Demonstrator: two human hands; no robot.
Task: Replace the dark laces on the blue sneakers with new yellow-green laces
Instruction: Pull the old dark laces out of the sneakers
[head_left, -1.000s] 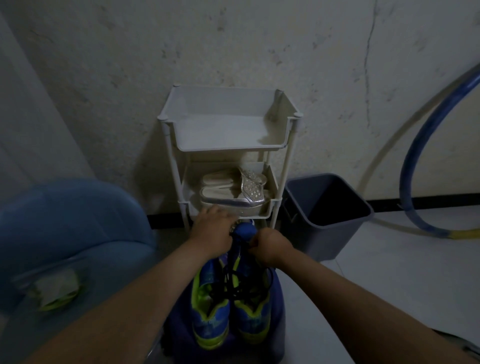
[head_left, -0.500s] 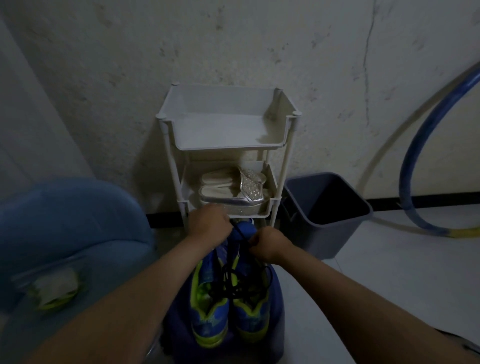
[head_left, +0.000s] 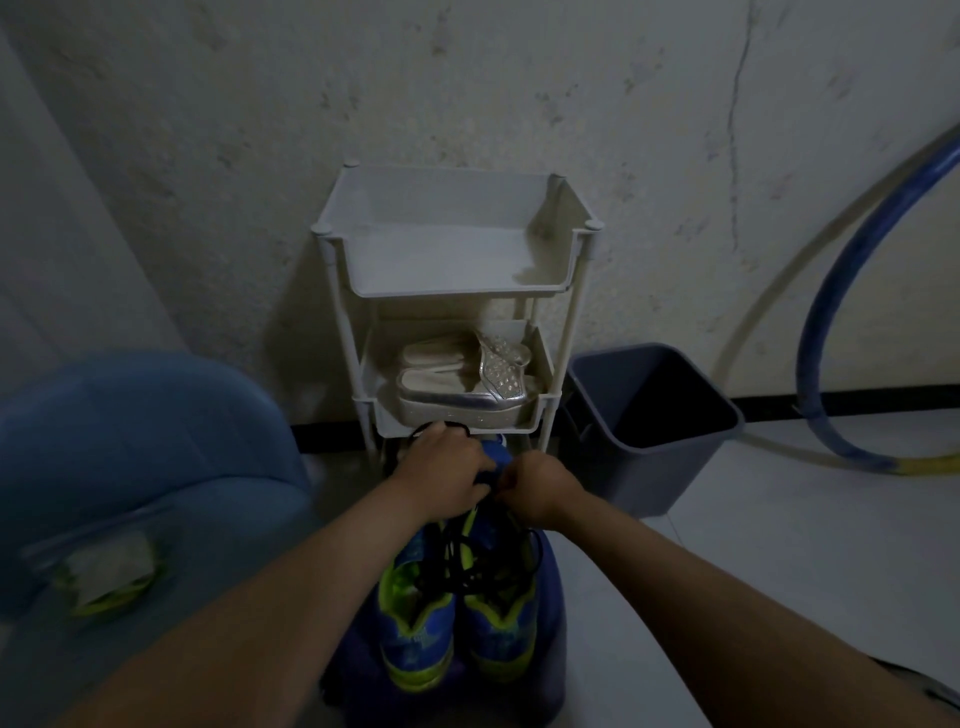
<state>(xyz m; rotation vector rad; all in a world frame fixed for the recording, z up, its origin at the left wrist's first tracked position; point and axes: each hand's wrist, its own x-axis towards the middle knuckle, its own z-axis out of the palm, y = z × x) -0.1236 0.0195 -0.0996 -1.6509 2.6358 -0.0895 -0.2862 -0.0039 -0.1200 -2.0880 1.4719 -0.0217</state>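
Two blue sneakers (head_left: 415, 629) with yellow-green trim stand side by side, toes toward me, on a dark blue surface low in the middle. Dark laces (head_left: 457, 561) lie in loose loops over their tongues. My left hand (head_left: 441, 467) is curled over the far heel end of the shoes, and a loop of dark lace sticks out above its knuckles. My right hand (head_left: 535, 486) pinches the dark lace right beside it. A pale packet with yellow-green inside (head_left: 106, 574) lies on the blue seat at left.
A white tiered rack (head_left: 452, 291) stands against the wall; its middle shelf holds silver shoes (head_left: 467, 387). A grey bin (head_left: 654, 415) sits to its right, and a blue and yellow hoop (head_left: 841, 332) leans on the wall. A blue chair (head_left: 130, 441) fills the left.
Both hands have shifted slightly up and away along the shoes, and a loop of dark lace now shows above my left hand.
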